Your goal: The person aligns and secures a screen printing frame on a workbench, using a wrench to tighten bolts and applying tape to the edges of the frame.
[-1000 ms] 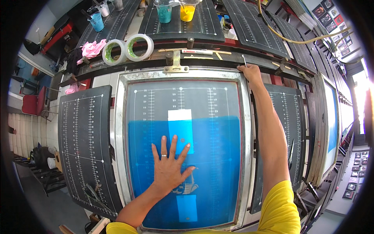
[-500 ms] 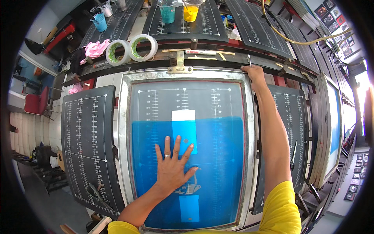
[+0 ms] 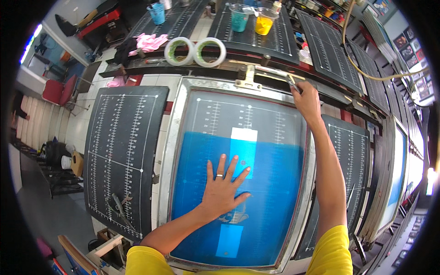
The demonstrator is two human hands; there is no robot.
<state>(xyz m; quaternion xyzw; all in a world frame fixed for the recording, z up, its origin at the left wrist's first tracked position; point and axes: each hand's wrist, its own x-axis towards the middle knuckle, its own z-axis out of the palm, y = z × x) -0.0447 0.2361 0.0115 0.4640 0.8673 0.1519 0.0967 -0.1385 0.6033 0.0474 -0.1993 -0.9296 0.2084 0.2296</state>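
My left hand (image 3: 224, 188), a ring on one finger, lies flat with spread fingers on the blue mesh of a screen printing frame (image 3: 172, 151). The frame has a metal rim and rests over a dark board with white ruled scales. Under the mesh show a pale paper strip (image 3: 244, 134) and a second pale rectangle (image 3: 230, 240). By the frame's far right corner, my right hand (image 3: 307, 101) is closed around a slim metal tool (image 3: 292, 82), its exact kind unclear. A metal hinge bracket (image 3: 249, 80) sits at the middle of the far rim.
Two tape rolls (image 3: 210, 52) and a pink cloth (image 3: 149, 42) lie beyond the frame. Farther back stand cups of teal paint (image 3: 239, 20) and yellow paint (image 3: 264, 23). Ruled boards flank the frame; pliers-like tools (image 3: 121, 208) lie on the left board (image 3: 126, 151). Stacked frames (image 3: 382, 183) lean at right.
The head view has turned, so the scene sits farther right and tilted. My right hand has lifted off the far right corner and moved toward the bracket, tilting the tool. My left hand stays on the mesh.
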